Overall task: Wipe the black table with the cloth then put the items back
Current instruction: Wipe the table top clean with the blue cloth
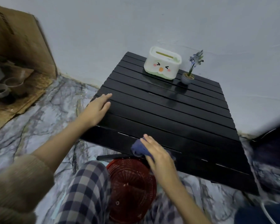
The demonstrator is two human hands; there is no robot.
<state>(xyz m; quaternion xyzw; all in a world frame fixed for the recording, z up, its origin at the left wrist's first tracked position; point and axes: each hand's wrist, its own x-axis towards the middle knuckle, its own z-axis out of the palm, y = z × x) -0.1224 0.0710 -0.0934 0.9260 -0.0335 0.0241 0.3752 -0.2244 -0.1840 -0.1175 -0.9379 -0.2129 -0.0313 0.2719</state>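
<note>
The cardboard box (18, 46) at ten o'clock carries dark print down its flap, too blurred to read; the white tissue box (162, 64) at twelve o'clock on the black table (168, 110) bears no words, only a cartoon face with pink cheeks and an orange beak; just beside it, toward one o'clock, stands a small potted plant (188, 75) with bluish flowers. The right hand (158, 157) presses flat on a dark blue cloth (139, 148) at the table's near edge, fingers spread over it rather than curled; the cloth bunches out beyond the fingertips toward nine o'clock. The left hand (98, 109) lies open, palm down, on the table's left edge, holding nothing. A red mesh basket (131, 188) sits on the marble floor (39, 118) at six o'clock, seemingly upturned.
</note>
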